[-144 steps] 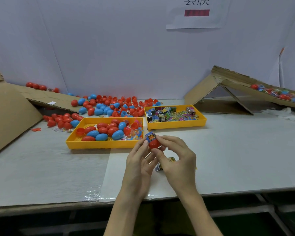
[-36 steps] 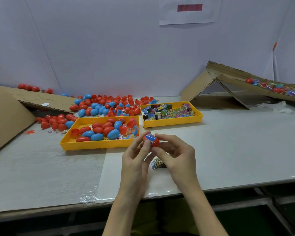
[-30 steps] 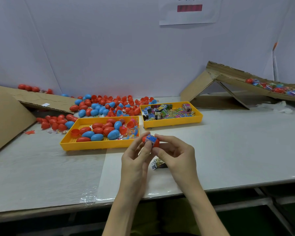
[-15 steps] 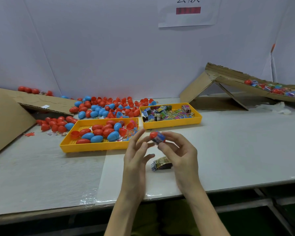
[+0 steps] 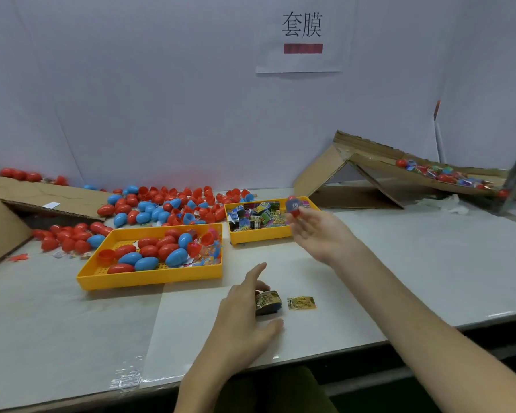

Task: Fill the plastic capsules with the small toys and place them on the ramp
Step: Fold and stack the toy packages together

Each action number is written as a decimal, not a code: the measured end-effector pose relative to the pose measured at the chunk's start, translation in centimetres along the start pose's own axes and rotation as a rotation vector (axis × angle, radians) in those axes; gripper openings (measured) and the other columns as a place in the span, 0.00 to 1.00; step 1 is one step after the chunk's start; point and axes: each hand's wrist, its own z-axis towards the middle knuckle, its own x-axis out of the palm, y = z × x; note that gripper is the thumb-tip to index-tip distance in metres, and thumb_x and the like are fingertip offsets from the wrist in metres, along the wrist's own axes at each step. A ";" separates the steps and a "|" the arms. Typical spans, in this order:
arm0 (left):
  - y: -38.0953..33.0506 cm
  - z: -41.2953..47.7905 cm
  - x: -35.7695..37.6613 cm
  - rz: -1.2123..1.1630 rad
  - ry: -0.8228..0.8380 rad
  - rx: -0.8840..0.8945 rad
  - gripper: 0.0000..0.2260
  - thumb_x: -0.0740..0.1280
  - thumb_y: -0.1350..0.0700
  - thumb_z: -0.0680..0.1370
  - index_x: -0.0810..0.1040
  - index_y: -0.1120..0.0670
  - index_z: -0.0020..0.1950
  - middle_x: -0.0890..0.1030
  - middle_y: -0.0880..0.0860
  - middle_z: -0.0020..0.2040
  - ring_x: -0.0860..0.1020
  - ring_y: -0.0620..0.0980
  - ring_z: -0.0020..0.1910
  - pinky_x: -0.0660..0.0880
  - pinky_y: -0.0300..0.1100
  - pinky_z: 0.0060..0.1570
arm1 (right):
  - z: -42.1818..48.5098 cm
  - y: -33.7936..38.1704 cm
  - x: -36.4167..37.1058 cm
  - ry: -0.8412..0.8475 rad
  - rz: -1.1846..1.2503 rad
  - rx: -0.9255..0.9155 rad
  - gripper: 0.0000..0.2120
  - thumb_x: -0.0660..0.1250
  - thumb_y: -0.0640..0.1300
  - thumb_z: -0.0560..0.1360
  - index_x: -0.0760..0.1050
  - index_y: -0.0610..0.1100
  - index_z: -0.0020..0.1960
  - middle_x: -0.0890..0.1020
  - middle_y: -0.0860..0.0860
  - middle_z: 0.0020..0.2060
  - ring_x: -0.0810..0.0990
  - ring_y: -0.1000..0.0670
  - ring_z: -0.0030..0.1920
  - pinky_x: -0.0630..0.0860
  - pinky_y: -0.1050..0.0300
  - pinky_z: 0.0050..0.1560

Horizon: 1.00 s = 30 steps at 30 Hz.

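My right hand [image 5: 316, 234] is stretched out over the right yellow tray and pinches a red capsule with a blue wrap [image 5: 293, 205] at its fingertips; the capsule is blurred. My left hand [image 5: 245, 317] is low over the table with spread fingers around a capsule in a gold wrap [image 5: 268, 301], index finger straight, thumb just apart from it. A flat gold packet [image 5: 301, 303] lies right beside it. The cardboard ramp [image 5: 370, 162] rises at the far right and holds several filled capsules [image 5: 438, 174].
A yellow tray [image 5: 149, 278] with red and blue capsules stands left of centre. A smaller yellow tray [image 5: 259, 238] holds small packed toys. Loose capsules [image 5: 167, 204] are heaped behind them. Cardboard sheets [image 5: 42, 192] lie at the far left. The table's front edge runs close below my left hand.
My hands have come apart. The right hand has carried the wrapped red capsule up and to the right, while the left hand has dropped onto the gold-wrapped capsule on the table.
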 end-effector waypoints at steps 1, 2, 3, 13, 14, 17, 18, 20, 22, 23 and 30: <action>0.0 0.0 -0.1 -0.005 0.011 -0.005 0.39 0.71 0.53 0.73 0.53 0.34 0.76 0.73 0.40 0.61 0.71 0.44 0.63 0.69 0.44 0.69 | 1.4 2.4 0.8 -0.002 0.012 -0.081 0.07 0.63 0.37 0.81 0.75 0.35 0.57 0.81 0.43 0.45 0.81 0.49 0.44 0.77 0.61 0.40; 0.0 0.0 -0.2 -0.005 0.021 -0.006 0.39 0.70 0.54 0.73 0.53 0.34 0.75 0.73 0.40 0.61 0.71 0.43 0.63 0.69 0.42 0.69 | 2.8 4.8 1.5 -0.012 0.045 -0.185 0.11 0.61 0.38 0.82 0.73 0.36 0.62 0.81 0.43 0.48 0.82 0.49 0.46 0.76 0.60 0.41; 0.0 0.0 -0.2 -0.003 0.028 -0.007 0.39 0.69 0.56 0.72 0.53 0.33 0.75 0.73 0.41 0.62 0.71 0.43 0.63 0.68 0.39 0.68 | 4.1 7.0 2.0 -0.045 0.078 -0.281 0.15 0.59 0.40 0.83 0.70 0.37 0.68 0.81 0.43 0.53 0.82 0.48 0.50 0.75 0.59 0.42; 1.3 0.1 -1.7 -0.119 0.058 -0.006 0.34 0.70 0.63 0.75 0.62 0.35 0.71 0.76 0.40 0.58 0.76 0.37 0.59 0.69 0.21 0.53 | 0.0 -1.4 -1.7 -0.007 -0.383 -0.215 0.10 0.60 0.38 0.81 0.80 0.43 0.53 0.85 0.48 0.43 0.82 0.52 0.40 0.75 0.59 0.43; 1.2 0.0 -1.7 -0.122 0.023 0.003 0.33 0.70 0.63 0.74 0.63 0.35 0.70 0.78 0.41 0.57 0.76 0.36 0.57 0.70 0.22 0.54 | -1.1 -2.2 -2.0 0.010 -0.439 -0.251 0.11 0.60 0.38 0.81 0.81 0.44 0.50 0.85 0.48 0.41 0.82 0.53 0.38 0.75 0.59 0.42; 1.1 -0.2 -1.3 -0.122 -0.089 0.024 0.30 0.71 0.65 0.73 0.68 0.39 0.68 0.80 0.43 0.52 0.77 0.34 0.53 0.71 0.23 0.51 | -4.3 -4.9 -2.1 0.044 -0.636 -0.401 0.11 0.61 0.36 0.81 0.82 0.43 0.48 0.85 0.49 0.36 0.79 0.54 0.34 0.75 0.63 0.36; 1.1 -0.3 -1.2 -0.130 -0.115 0.027 0.29 0.71 0.65 0.73 0.69 0.41 0.68 0.80 0.44 0.51 0.77 0.34 0.52 0.71 0.23 0.51 | -5.1 -5.8 -2.2 0.033 -0.722 -0.475 0.11 0.62 0.36 0.80 0.82 0.44 0.47 0.84 0.50 0.35 0.78 0.56 0.32 0.74 0.64 0.35; 1.2 -0.5 -1.2 -0.140 -0.150 0.024 0.29 0.73 0.65 0.72 0.71 0.42 0.67 0.81 0.45 0.50 0.78 0.34 0.51 0.72 0.23 0.49 | -6.1 -7.7 -2.4 -0.007 -0.878 -0.610 0.11 0.65 0.36 0.79 0.83 0.46 0.45 0.83 0.52 0.33 0.77 0.59 0.32 0.73 0.67 0.34; 1.3 -0.6 -1.1 -0.133 -0.167 0.024 0.28 0.74 0.63 0.72 0.71 0.41 0.66 0.81 0.44 0.50 0.78 0.35 0.49 0.72 0.23 0.47 | -6.5 -9.0 -2.7 -0.027 -0.969 -0.661 0.09 0.67 0.37 0.77 0.82 0.49 0.44 0.82 0.55 0.34 0.79 0.58 0.35 0.74 0.67 0.35; 1.3 -0.6 -1.1 -0.129 -0.172 0.024 0.28 0.74 0.63 0.72 0.71 0.41 0.65 0.81 0.44 0.49 0.78 0.35 0.49 0.72 0.24 0.47 | -6.5 -9.5 -2.9 -0.026 -1.009 -0.658 0.08 0.69 0.39 0.76 0.82 0.51 0.44 0.82 0.56 0.35 0.79 0.57 0.36 0.74 0.67 0.36; 0.9 -0.7 -1.1 -0.129 -0.209 0.012 0.22 0.73 0.63 0.72 0.75 0.44 0.61 0.82 0.46 0.46 0.79 0.38 0.47 0.73 0.26 0.46 | -5.6 -10.3 -3.6 -0.045 -1.190 -0.552 0.08 0.75 0.47 0.71 0.80 0.58 0.46 0.81 0.57 0.35 0.74 0.59 0.31 0.72 0.65 0.37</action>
